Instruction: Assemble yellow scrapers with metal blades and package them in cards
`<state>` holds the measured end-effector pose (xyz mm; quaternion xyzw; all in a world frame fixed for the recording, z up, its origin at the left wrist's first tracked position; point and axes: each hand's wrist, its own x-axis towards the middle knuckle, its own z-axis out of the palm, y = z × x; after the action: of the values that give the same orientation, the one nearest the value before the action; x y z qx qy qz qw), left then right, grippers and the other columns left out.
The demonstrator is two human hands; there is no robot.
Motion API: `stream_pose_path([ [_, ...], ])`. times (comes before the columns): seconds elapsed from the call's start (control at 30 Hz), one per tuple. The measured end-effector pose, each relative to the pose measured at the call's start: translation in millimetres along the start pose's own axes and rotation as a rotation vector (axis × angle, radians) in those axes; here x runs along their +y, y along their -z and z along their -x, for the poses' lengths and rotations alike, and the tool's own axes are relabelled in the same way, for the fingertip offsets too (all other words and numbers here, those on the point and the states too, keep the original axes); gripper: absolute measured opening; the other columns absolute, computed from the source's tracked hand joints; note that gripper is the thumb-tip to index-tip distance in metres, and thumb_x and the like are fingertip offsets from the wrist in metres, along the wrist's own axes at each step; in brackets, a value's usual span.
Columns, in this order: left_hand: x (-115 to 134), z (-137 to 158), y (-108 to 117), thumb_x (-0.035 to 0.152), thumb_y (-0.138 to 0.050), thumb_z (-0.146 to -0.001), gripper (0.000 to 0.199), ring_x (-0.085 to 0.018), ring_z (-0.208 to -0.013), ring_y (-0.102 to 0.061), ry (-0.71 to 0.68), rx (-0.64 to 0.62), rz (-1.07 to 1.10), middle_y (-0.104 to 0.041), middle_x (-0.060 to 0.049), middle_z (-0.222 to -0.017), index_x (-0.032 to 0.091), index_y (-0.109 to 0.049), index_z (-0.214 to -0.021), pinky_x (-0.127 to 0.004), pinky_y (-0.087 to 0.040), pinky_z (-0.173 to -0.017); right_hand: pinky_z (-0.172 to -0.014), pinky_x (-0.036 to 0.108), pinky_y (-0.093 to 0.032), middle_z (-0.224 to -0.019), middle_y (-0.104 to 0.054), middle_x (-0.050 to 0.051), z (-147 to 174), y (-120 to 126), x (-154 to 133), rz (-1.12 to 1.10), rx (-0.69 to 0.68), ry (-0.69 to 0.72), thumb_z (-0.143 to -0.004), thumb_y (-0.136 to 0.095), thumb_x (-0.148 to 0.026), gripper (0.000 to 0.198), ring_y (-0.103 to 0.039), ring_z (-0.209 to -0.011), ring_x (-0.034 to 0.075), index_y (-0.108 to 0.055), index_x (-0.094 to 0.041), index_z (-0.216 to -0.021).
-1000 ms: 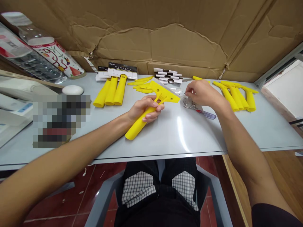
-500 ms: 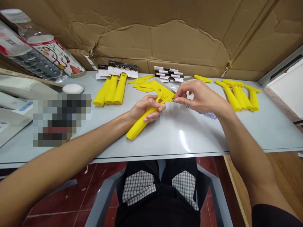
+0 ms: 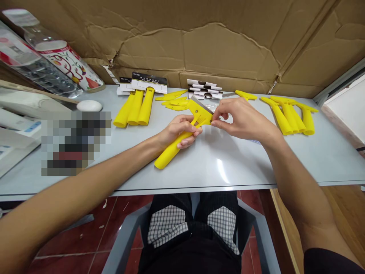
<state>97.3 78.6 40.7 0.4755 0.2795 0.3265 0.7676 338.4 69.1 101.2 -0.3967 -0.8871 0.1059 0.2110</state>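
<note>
A yellow scraper (image 3: 171, 152) with a metal blade along its head sits in my left hand (image 3: 185, 131), whose fingers wrap round the neck of the handle. The handle's wide end points down toward me. One round screw shows on the head's left side. My right hand (image 3: 232, 116) is closed in a pinch at the head's right corner, thumb and forefinger touching it; whatever lies between the fingertips is too small to make out. Just behind the head lie several flat yellow pieces (image 3: 173, 99).
Scrapers with black-and-white cards (image 3: 149, 82) lie at the back left, and yellow handles (image 3: 288, 116) at the right. Folded white cards (image 3: 203, 89) are stacked behind my hands. Bottles (image 3: 61, 62) and a white oval object (image 3: 89, 105) stand at the left. Cardboard (image 3: 222, 49) walls the back.
My hands and the scraper stay nearly in place, with a slight shift right as the whole view moves. The right fingertips remain at the head's corner.
</note>
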Motion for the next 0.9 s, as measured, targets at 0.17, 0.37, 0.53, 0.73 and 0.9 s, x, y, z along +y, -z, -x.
stream_pose_path([
  [0.17,0.2,0.8,-0.8,0.018,-0.077,-0.07,0.02,-0.006,-0.03,-0.044,0.009,0.014,-0.005,-0.067,-0.001,-0.065,0.015,-0.058,-0.074,-0.018,-0.031,-0.027,-0.083,0.038,-0.039,-0.086,-0.065,0.004,0.4,-4.5,0.1,0.018,0.049,-0.015,-0.096,-0.069,-0.025,0.01,-0.057,-0.083,0.022,-0.072,-0.022,-0.087],
  [0.37,-0.3,0.9,-0.7,0.019,-0.078,-0.067,0.023,-0.006,-0.029,-0.044,0.005,0.024,-0.002,-0.067,0.0,-0.065,0.016,-0.056,-0.075,-0.018,-0.03,-0.026,-0.083,0.039,-0.044,-0.094,-0.069,0.005,-0.2,-7.4,0.0,-0.047,0.112,-0.032,-0.091,-0.074,-0.022,0.008,-0.063,-0.091,0.024,-0.067,-0.022,-0.087],
  [0.53,-0.8,1.1,-1.5,0.02,-0.078,-0.067,0.023,-0.006,-0.028,-0.043,0.001,0.018,0.003,-0.067,0.0,-0.064,0.016,-0.058,-0.077,-0.018,-0.03,-0.025,-0.08,0.039,-0.053,-0.103,-0.074,0.005,-1.8,-8.1,1.2,-0.352,0.067,-0.153,-0.088,-0.079,-0.026,0.018,-0.067,-0.09,0.023,-0.063,-0.023,-0.095],
  [0.73,0.9,1.4,-5.2,0.021,-0.079,-0.068,0.022,-0.007,-0.028,-0.045,0.008,0.055,-0.053,-0.066,-0.002,-0.06,0.015,-0.059,-0.072,-0.019,-0.03,-0.026,-0.075,0.037,-0.056,-0.103,-0.071,0.004,-2.6,-11.2,6.1,-0.538,0.057,-0.212,-0.081,-0.086,-0.029,0.035,-0.069,-0.09,0.022,-0.057,-0.025,-0.1],
  [0.9,6.2,3.3,-7.1,0.025,-0.086,-0.073,0.026,-0.008,-0.03,-0.048,-0.011,0.069,-0.14,-0.065,-0.002,-0.059,0.014,-0.062,-0.074,-0.019,-0.033,-0.028,-0.073,0.037,-0.056,-0.097,-0.071,0.004,-3.4,-12.5,6.8,-0.496,0.074,-0.207,-0.079,-0.084,-0.028,0.035,-0.07,-0.088,0.022,-0.057,-0.024,-0.102],
])
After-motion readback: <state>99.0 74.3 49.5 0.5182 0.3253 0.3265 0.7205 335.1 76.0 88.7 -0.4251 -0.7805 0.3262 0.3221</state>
